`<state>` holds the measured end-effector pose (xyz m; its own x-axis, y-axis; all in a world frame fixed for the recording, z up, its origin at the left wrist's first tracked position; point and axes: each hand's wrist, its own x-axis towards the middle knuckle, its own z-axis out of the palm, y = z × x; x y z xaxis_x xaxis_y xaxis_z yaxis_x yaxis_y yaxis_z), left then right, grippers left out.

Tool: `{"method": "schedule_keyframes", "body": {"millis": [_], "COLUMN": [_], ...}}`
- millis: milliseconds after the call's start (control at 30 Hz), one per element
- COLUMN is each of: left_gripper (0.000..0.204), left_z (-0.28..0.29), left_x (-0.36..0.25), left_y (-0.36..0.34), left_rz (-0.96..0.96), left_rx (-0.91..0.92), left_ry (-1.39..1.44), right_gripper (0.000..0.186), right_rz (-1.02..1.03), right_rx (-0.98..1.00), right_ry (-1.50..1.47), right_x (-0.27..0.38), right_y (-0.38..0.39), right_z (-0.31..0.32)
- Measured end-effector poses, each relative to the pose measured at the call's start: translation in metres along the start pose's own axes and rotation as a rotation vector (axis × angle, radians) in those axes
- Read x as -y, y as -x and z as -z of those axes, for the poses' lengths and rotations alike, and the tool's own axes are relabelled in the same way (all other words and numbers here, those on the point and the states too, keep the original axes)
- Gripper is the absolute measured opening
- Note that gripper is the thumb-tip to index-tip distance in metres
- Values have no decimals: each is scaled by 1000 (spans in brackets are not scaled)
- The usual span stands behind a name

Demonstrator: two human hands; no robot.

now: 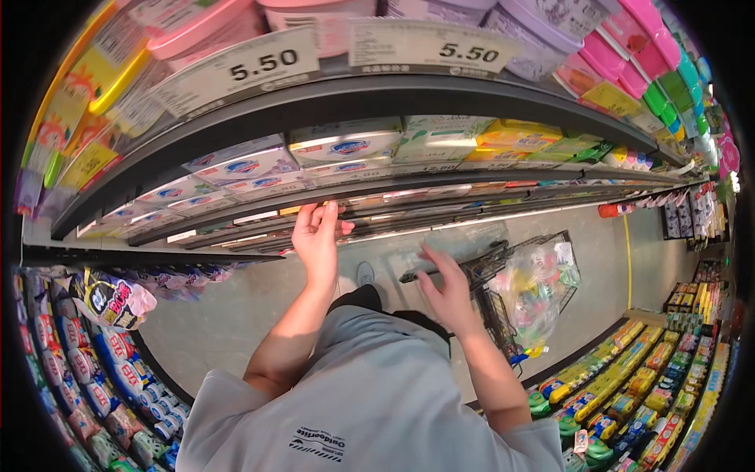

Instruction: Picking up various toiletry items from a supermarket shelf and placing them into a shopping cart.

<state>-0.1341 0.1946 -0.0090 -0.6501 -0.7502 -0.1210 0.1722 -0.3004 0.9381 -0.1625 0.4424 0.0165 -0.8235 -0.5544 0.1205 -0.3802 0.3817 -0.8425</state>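
My left hand (318, 236) reaches up to the edge of a low shelf (275, 223), its fingers loosely bent and apart, the tips touching the shelf front near small packages too hidden to identify. Just above it, white boxed goods (344, 145) with blue oval labels share a shelf with yellow packs (515, 135). My right hand (440, 279) hangs open beside the dark handle of a black wire shopping cart (487, 315), which holds a clear plastic bag of goods (535, 291). Whether the hand touches the handle I cannot tell.
An upper shelf (377, 94) carries pastel plastic tubs (535, 35) and price tags. Colourful packaged goods line curved-looking shelves at the lower left (118, 370) and lower right (629, 377). A dark bagged product (110, 297) juts out at left. My foot (366, 274) stands on the pale floor.
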Motion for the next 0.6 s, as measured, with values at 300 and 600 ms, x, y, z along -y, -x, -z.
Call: {"method": "schedule_keyframes", "body": {"millis": [300, 600], "left_gripper": [19, 28], "left_z": [-4, 1], "left_x": [-6, -8], "left_y": [-15, 2], "left_rz": [154, 95], "left_rx": [-20, -58], "left_ry": [43, 72], "right_gripper": [65, 58], "right_rz": [258, 321], "right_rx": [-203, -251], "right_ry": [189, 62], "right_x": [27, 22], "right_y": [-87, -81], "right_z": [-55, -62]}}
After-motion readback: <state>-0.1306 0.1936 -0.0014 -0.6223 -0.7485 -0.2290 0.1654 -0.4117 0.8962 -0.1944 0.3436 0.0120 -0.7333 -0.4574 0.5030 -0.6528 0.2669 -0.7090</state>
